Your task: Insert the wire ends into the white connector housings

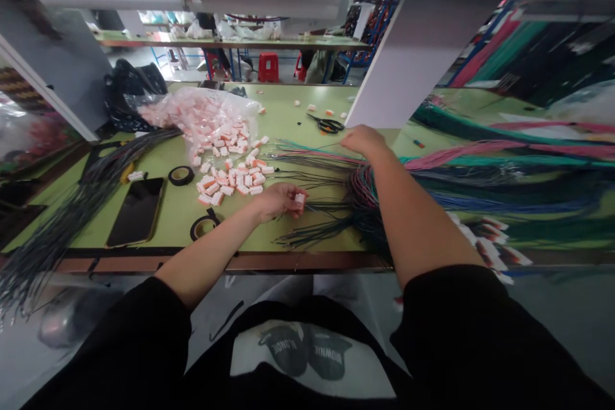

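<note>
Over the near half of the pale green counter (254,237), your left hand (278,200) holds a small white-and-orange plastic connector (300,198) between its fingertips, close to the free ends of the spread wires. Your right hand (364,139) is higher up, its fingers drawn narrow on what looks like a thin dark wire (331,145); you have the two apart, so a wire end and the connector are not meeting at this point. Whether any wire already sits in the piece you hold is too small to tell.

Judging by how things lie, you are partway through a large batch. Beside your right forearm, a cluster of white-and-red connectors (492,246) is gathered near the counter's edge, and these look like the finished share, though their wire joints can't be made out. Far more seems left: the loose pile of white-and-orange connectors (235,178) lies to the left, spilling from a clear plastic bag (206,112) that holds many more. Between your hands and below them, the dark wire ends (312,230) fan out with no connector visible on them. Black-handled scissors (329,125) rest beyond your hands, and a black roll of tape (204,227) lies near your left forearm.
</note>
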`<state>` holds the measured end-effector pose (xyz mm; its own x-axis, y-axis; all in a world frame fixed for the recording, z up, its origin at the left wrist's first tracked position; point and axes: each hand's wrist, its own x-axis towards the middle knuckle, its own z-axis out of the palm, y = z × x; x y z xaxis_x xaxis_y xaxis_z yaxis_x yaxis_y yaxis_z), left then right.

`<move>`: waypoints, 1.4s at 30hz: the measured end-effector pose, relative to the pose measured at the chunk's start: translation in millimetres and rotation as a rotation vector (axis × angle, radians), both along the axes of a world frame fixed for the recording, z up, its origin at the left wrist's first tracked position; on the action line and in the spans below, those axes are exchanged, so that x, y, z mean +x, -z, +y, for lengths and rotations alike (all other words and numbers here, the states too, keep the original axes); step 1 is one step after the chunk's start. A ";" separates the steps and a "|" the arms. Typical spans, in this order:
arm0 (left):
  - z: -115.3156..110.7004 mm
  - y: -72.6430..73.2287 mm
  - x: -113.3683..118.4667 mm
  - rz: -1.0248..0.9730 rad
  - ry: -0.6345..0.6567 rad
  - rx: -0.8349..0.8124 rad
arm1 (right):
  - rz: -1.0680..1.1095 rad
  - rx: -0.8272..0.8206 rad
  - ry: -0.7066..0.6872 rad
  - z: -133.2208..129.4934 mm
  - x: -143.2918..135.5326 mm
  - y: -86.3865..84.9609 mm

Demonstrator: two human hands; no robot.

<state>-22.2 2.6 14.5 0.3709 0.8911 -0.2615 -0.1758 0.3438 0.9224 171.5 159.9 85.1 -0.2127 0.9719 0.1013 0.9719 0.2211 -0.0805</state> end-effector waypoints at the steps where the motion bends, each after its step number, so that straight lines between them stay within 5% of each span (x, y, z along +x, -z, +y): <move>1: 0.3 0.4 -0.2 0.003 -0.011 -0.001 | 0.077 -0.046 -0.025 -6.2 -1.7 -3.4; 4: 1.7 2.5 -0.5 0.001 -0.043 0.004 | 0.270 -0.169 -0.207 -25.7 -11.0 -8.4; 6: 2.9 3.7 -0.6 -0.015 -0.046 0.007 | 0.214 -0.185 -0.281 -35.7 -17.5 -8.6; 11: 4.3 2.8 -0.8 -0.044 -0.048 -0.001 | 0.002 0.013 -0.140 -51.4 -23.3 -10.6; 19: 3.3 3.3 -0.7 -0.093 -0.131 0.050 | 0.646 -0.236 -0.583 -100.1 -37.8 3.3; 29: 5.0 5.5 -2.4 -0.168 -0.112 0.095 | 0.676 -0.047 -0.363 -131.9 -23.7 27.8; 42: 3.9 6.9 -2.6 -0.202 -0.136 0.072 | 0.403 0.042 -0.336 -135.2 -28.7 41.6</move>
